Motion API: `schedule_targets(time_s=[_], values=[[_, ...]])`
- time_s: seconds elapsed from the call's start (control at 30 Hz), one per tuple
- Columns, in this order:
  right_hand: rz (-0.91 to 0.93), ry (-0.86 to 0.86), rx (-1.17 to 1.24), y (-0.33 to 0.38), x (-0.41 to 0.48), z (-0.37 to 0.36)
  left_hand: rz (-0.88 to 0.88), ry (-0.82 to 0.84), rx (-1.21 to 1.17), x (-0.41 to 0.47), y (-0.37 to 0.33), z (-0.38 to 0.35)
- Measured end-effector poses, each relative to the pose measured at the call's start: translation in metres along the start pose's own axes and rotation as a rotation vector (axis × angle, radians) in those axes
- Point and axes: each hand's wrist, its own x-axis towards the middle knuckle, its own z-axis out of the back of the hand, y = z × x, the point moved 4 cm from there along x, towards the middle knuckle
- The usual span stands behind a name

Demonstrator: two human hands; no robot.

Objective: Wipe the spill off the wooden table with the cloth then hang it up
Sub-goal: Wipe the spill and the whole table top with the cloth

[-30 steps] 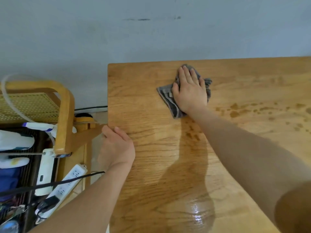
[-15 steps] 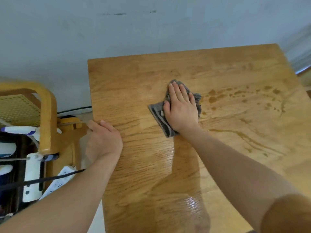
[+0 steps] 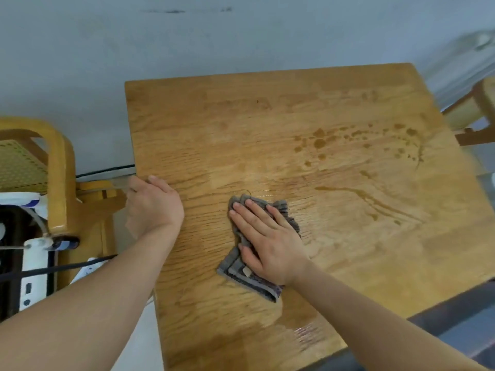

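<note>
A grey striped cloth [image 3: 241,275] lies crumpled on the wooden table [image 3: 241,124], near its middle. My right hand [image 3: 267,239] presses flat on the cloth, fingers spread and pointing up-left. Brown spill drops [image 3: 320,143] and streaks [image 3: 375,202] sit on the table to the right of the cloth and beyond it. A wet sheen covers the wood around and in front of the cloth. My left hand [image 3: 154,207] rests over the table's left edge, fingers curled on it.
A wooden chair with a cane seat [image 3: 59,183] stands close to the table's left side. White power strips and black cables [image 3: 34,271] lie below it. Another wooden chair [image 3: 476,116] is at the far right. A grey wall runs behind.
My right hand has dragged the cloth toward me and slightly left, away from the far edge. The view has shifted, so more of the table's right side and the spill shows.
</note>
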Motion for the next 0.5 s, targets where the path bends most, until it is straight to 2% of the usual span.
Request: schedule_targets(time_s=[0.23, 0.4, 0.5], values=[[-0.157, -0.022, -0.034, -0.039, 0.071, 0.018, -0.089, 0.011, -0.030, -0.010, 0.001, 0.001], [-0.146, 0.020, -0.054, -0.043, 0.089, 0.018, -0.339, 0.091, 0.178, -0.019, -0.006, -0.005], [-0.157, 0.018, -0.048, -0.055, 0.102, 0.023, -0.335, 0.110, 0.247, -0.028, -0.009, -0.005]])
